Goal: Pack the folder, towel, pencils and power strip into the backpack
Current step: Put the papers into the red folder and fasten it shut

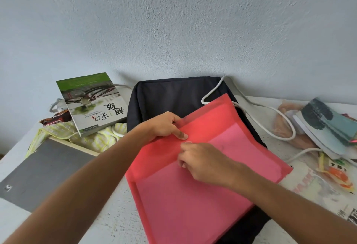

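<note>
A translucent red folder [193, 195] with pink paper inside lies tilted on top of the dark backpack [173, 95], which rests flat against the wall. My left hand [166, 126] grips the folder's flap at its upper left edge, thumb on top. My right hand [202, 162] pinches the flap's edge just below the left hand. A yellow-white towel [100, 137] lies at the left, partly under a book. A white cord [270, 126] of the power strip runs from the backpack's top to the right. No pencils are clearly visible.
A green-and-white book [94, 102] lies on the towel. A grey board [44, 170] sits at the front left. At the right are a stack of books [324, 124], an orange bag [289, 127] and printed wrappers [328, 178]. The wall stands right behind the table.
</note>
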The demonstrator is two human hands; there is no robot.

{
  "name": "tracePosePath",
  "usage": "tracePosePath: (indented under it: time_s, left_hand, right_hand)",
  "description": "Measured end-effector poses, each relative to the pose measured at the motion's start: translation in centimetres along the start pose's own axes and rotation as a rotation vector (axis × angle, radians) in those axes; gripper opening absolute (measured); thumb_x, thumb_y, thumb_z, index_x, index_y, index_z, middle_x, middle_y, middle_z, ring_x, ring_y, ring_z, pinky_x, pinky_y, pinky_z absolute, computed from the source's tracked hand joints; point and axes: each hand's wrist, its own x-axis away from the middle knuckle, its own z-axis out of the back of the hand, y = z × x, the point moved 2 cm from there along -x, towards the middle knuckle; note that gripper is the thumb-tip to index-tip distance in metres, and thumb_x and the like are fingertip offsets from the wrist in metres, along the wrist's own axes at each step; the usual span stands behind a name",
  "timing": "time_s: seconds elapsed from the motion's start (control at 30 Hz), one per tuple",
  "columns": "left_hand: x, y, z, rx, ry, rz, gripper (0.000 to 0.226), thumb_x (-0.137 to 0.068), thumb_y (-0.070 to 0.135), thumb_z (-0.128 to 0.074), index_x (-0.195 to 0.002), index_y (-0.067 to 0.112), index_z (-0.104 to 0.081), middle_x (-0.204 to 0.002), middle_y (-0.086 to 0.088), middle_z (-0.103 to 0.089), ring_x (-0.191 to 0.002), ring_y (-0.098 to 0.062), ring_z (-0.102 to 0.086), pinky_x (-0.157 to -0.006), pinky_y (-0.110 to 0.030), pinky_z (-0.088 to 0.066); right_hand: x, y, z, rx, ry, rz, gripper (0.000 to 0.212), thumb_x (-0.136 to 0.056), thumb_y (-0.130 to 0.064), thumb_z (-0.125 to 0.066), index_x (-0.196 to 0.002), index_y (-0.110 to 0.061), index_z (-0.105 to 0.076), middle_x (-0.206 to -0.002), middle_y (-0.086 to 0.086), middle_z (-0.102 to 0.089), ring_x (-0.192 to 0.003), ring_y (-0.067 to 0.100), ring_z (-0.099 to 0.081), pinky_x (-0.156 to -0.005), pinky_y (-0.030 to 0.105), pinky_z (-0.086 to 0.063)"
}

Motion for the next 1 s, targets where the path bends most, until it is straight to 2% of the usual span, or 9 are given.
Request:
tracePosePath:
  time_s: [0.07, 0.17, 0.3, 0.47, 0.6, 0.73, 0.83, 0.9, 1.0]
  left_hand:
    - [0.1, 0.1, -0.1, -0.025, -0.058, 0.006, 0.013, -0.078, -0.001, -0.07, -0.085, 0.009, -0.073, -0.084, -0.013, -0.069, -0.074, -0.024, -0.063, -0.072, -0.038, -0.053]
    - [0.3, 0.4, 0.1, -0.033, -0.117, 0.026, 0.035, -0.081, -0.009, -0.045, -0.083, 0.012, -0.073, -0.084, -0.015, -0.069, -0.074, -0.026, -0.063, -0.074, -0.041, -0.051]
    - [0.3, 0.5, 0.4, 0.023, -0.099, 0.077, 0.04, -0.087, -0.008, -0.034, -0.087, 0.008, -0.07, -0.082, -0.013, -0.072, -0.073, -0.023, -0.067, -0.08, -0.04, -0.054]
    - [0.3, 0.5, 0.6, 0.123, -0.098, 0.143, 0.033, -0.088, -0.006, -0.037, -0.084, 0.008, -0.067, -0.076, -0.008, -0.072, -0.07, -0.021, -0.067, -0.074, -0.036, -0.055]
    - [0.3, 0.7, 0.5, 0.138, -0.142, 0.143, 0.03, -0.085, -0.007, -0.043, -0.085, 0.007, -0.069, -0.077, -0.006, -0.073, -0.069, -0.017, -0.069, -0.07, -0.03, -0.056]
    - [0.1, 0.5, 0.5, 0.147, -0.16, 0.162, 0.024, -0.087, -0.003, -0.049, -0.091, 0.008, -0.071, -0.087, -0.008, -0.072, -0.08, -0.021, -0.067, -0.083, -0.035, -0.053]
    - [-0.1, 0.2, 0.5, 0.157, -0.137, 0.179, 0.024, -0.088, -0.001, -0.052, -0.1, 0.008, -0.07, -0.094, -0.01, -0.07, -0.083, -0.023, -0.065, -0.087, -0.039, -0.052]
    - [-0.1, 0.2, 0.4, 0.148, -0.136, 0.173, 0.024, -0.088, -0.001, -0.052, -0.102, 0.007, -0.07, -0.095, -0.011, -0.069, -0.084, -0.023, -0.066, -0.087, -0.039, -0.052]
    - [0.0, 0.6, 0.3, 0.14, -0.166, 0.155, 0.027, -0.086, -0.005, -0.05, -0.092, 0.008, -0.072, -0.089, -0.011, -0.071, -0.081, -0.022, -0.068, -0.08, -0.035, -0.055]
  right_hand:
    - [-1.3, 0.8, 1.1, 0.042, -0.014, 0.109, 0.023, -0.09, -0.008, -0.048, -0.101, -0.011, -0.069, -0.101, 0.004, -0.059, -0.093, 0.024, -0.058, -0.069, 0.037, -0.044]
    - [-3.3, 2.0, 3.1, 0.105, -0.018, 0.146, 0.023, -0.091, -0.016, -0.051, -0.1, -0.016, -0.072, -0.1, -0.001, -0.06, -0.088, 0.017, -0.058, -0.066, 0.03, -0.037]
    - [-4.9, 3.0, 4.2, 0.115, -0.046, 0.174, 0.018, -0.089, -0.025, -0.058, -0.093, -0.018, -0.074, -0.091, -0.007, -0.058, -0.081, 0.011, -0.053, -0.065, 0.026, -0.032]
    - [-5.6, 3.6, 3.7, 0.045, 0.02, 0.115, 0.018, -0.082, -0.037, -0.068, -0.08, -0.02, -0.072, -0.081, -0.008, -0.059, -0.078, 0.012, -0.055, -0.063, 0.027, -0.034]
    - [-5.3, 4.0, 3.1, -0.014, 0.069, 0.065, 0.017, -0.079, -0.036, -0.071, -0.074, -0.02, -0.07, -0.071, -0.011, -0.055, -0.071, 0.01, -0.055, -0.057, 0.027, -0.034]
    - [-4.8, 5.0, 3.1, -0.038, 0.125, -0.044, 0.016, -0.078, -0.033, -0.073, -0.07, -0.021, -0.066, -0.069, -0.011, -0.057, -0.069, 0.01, -0.056, -0.061, 0.031, -0.042]
    - [-4.1, 6.6, 2.9, -0.085, 0.153, -0.13, 0.019, -0.077, -0.035, -0.073, -0.068, -0.022, -0.063, -0.061, -0.013, -0.051, -0.061, 0.006, -0.049, -0.059, 0.028, -0.038]
    - [-3.8, 6.8, 2.5, -0.131, 0.164, -0.099, 0.019, -0.079, -0.033, -0.073, -0.068, -0.022, -0.062, -0.06, -0.014, -0.047, -0.057, 0.004, -0.045, -0.056, 0.025, -0.032]
    - [-3.6, 5.5, 2.7, -0.275, 0.221, 0.03, 0.016, -0.078, -0.027, -0.074, -0.068, -0.02, -0.063, -0.063, -0.015, -0.047, -0.058, 0.002, -0.047, -0.056, 0.02, -0.034]
